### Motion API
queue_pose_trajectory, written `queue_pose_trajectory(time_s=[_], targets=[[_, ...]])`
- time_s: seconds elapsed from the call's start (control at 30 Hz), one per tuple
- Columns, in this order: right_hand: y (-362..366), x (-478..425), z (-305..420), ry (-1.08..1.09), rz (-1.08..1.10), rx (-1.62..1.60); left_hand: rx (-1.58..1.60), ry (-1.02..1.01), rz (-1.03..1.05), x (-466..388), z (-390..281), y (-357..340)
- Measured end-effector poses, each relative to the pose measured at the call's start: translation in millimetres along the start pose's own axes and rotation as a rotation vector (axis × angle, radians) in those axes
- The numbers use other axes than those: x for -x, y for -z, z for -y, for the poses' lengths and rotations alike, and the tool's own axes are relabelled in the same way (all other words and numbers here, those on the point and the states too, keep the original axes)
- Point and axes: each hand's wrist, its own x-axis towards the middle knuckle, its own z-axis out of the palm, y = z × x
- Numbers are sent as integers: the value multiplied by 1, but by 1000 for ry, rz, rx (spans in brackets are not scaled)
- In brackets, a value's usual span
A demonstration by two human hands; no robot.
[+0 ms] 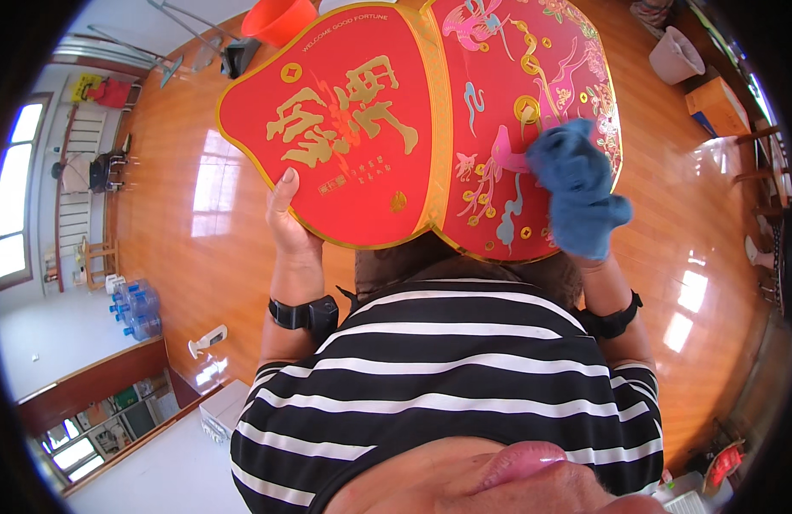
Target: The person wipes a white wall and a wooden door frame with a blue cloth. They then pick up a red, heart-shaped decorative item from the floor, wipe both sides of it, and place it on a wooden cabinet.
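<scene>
A flat red gourd-shaped decoration [370, 193] with gold trim lies across the upper middle, in front of my striped shirt. Gold writing covers its left lobe; the right lobe carries pink flowers, gold coins and blue swirls. My left hand [292, 215] grips the lower left edge, thumb on the front face and fingers hidden behind. A slightly blurred blue cloth [579, 186] rests over the right lobe's lower right part. My right hand [592, 262] is inside or behind this cloth, mostly covered, with only the wrist end showing.
A white spray bottle [208, 340] lies on the shiny wooden floor [242, 270] at left, near several blue water jugs [139, 308]. Beyond the decoration stand a red bucket [277, 22] and a dark dustpan [240, 56]. An orange box [719, 106] and a pale bin [677, 56] are far right.
</scene>
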Motion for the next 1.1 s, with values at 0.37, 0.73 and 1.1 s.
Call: queue_pose_trajectory(time_s=[0.37,0.73,1.1], targets=[[8,-39,-26,118,-222,-640,40,57,19,-14,7,15],[-16,-63,34,576,-164,503,69,126,101,-26,8,21],[-90,-69,152,578,119,-436,46,115,188,-37,3,19]])
